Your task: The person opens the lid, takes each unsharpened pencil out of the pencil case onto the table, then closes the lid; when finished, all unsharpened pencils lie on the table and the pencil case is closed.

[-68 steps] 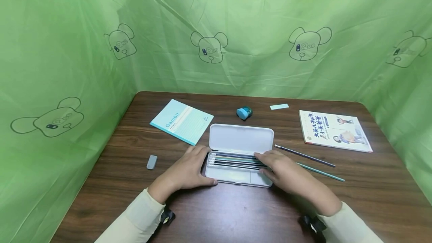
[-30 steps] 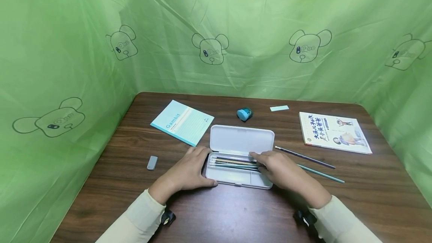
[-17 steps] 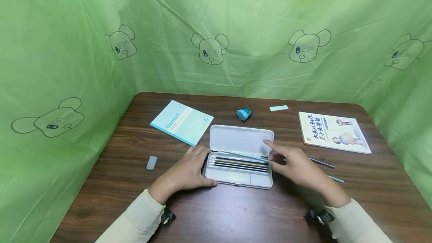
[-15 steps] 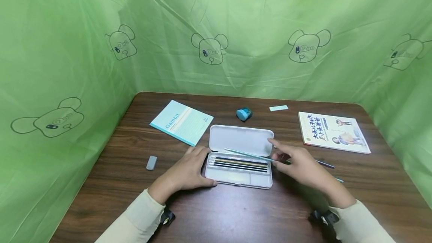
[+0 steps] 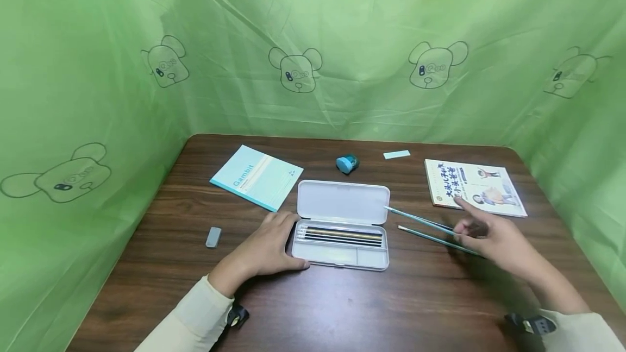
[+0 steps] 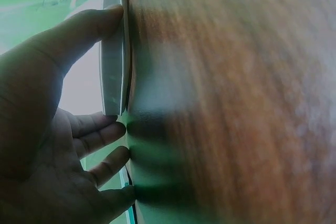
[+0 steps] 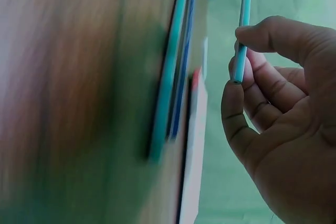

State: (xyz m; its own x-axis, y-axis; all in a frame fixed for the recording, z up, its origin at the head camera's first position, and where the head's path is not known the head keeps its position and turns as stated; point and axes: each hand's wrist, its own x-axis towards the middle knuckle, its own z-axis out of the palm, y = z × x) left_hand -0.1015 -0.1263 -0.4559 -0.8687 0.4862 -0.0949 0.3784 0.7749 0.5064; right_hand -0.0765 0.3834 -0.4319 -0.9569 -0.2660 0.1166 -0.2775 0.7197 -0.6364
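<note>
Green printed cloth [image 5: 362, 110] hangs behind a brown wooden table [image 5: 371, 308].

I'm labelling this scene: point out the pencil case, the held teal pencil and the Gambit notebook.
Pencil case [image 5: 343, 202]: head view, open lid's inner face.
Held teal pencil [image 7: 245, 3]: right wrist view, on its shaft.
Gambit notebook [image 5: 256, 178]: head view, on its cover.

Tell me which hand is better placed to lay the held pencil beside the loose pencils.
Probably the right hand: it already pinches the held pencil near the loose pencils, while the left hand touches the case, farther off.
</note>
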